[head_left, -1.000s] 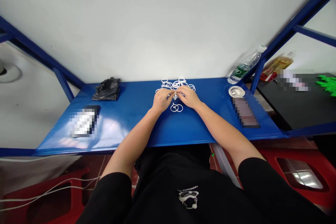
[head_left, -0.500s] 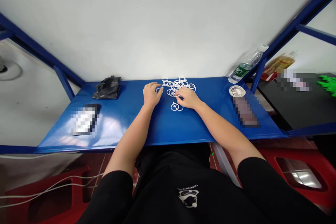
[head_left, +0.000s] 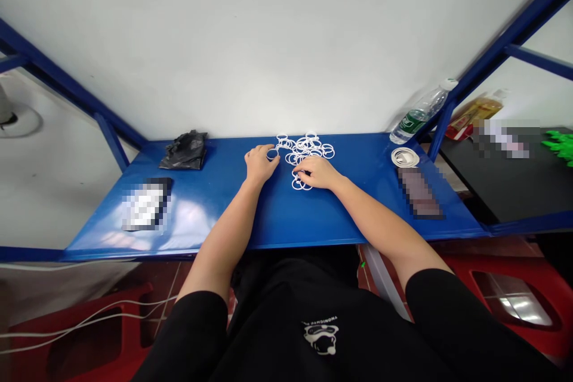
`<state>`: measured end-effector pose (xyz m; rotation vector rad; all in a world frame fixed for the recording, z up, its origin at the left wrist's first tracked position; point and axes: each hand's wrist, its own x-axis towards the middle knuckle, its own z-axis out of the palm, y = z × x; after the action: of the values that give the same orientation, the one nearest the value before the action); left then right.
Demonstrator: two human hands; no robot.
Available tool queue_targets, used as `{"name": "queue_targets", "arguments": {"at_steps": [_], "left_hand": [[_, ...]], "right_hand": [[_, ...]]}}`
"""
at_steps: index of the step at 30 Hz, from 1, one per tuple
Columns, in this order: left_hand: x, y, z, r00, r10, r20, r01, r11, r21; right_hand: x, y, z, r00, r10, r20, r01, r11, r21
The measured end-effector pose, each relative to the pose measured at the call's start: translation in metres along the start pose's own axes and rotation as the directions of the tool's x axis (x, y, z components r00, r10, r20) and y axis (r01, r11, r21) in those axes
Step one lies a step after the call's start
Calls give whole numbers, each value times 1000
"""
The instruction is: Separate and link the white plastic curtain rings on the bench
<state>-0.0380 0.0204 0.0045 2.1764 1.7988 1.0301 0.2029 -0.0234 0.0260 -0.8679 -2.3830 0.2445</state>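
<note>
A loose heap of thin white plastic rings (head_left: 307, 149) lies linked and overlapping on the blue metal shelf (head_left: 215, 215). My left hand (head_left: 260, 165) rests at the heap's left edge, its fingertips curled at a single white ring (head_left: 272, 154). My right hand (head_left: 316, 172) lies over the heap's lower part, its fingers curved above a small group of rings (head_left: 301, 182). Those fingers partly hide the rings beneath them. Whether either hand grips a ring is unclear.
A crumpled black plastic bag (head_left: 184, 151) and a pixelated flat object (head_left: 145, 205) lie left of my hands. To the right are a coiled white cable (head_left: 404, 157), a pixelated object (head_left: 419, 192) and a water bottle (head_left: 418, 114). A white wall stands behind the shelf.
My left hand has moved left from the middle of the heap to its edge. My right hand has slid slightly down onto the lower rings.
</note>
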Motion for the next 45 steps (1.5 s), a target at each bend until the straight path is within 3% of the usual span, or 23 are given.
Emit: {"name": "queue_targets", "arguments": {"at_steps": [7,11,14,20,28,33,38,41,45], "left_hand": [[3,5,0,963,214,-162,-231,968,-99],[0,11,0,913,330,-240,-358,930,-81],[-4,20,0,860,426,-279,-461,884,-70],[-16,41,5,772,592,-229,-622,778,-87],[-21,52,-1,808,589,16,-583,803,-121],[-23,52,-2,862,506,-34,-507,855,-110],[-20,50,1,887,461,-8,-458,879,-128],[-19,47,1,902,427,58,-421,902,-97],[-18,45,1,922,380,69,-376,925,-62]], "right_hand": [[-2,-11,3,997,4,79,-16,988,152],[0,-7,4,995,49,-81,-34,984,175],[2,0,1,961,165,-220,-136,980,144],[1,5,-5,915,350,-201,-285,913,293],[1,4,-8,887,429,-170,-379,888,262],[-1,4,-10,900,374,-222,-342,924,168],[-2,5,-6,946,295,-134,-288,955,64],[-1,7,-7,936,326,-132,-324,945,38],[-2,13,-21,919,378,-108,-378,925,25]]}}
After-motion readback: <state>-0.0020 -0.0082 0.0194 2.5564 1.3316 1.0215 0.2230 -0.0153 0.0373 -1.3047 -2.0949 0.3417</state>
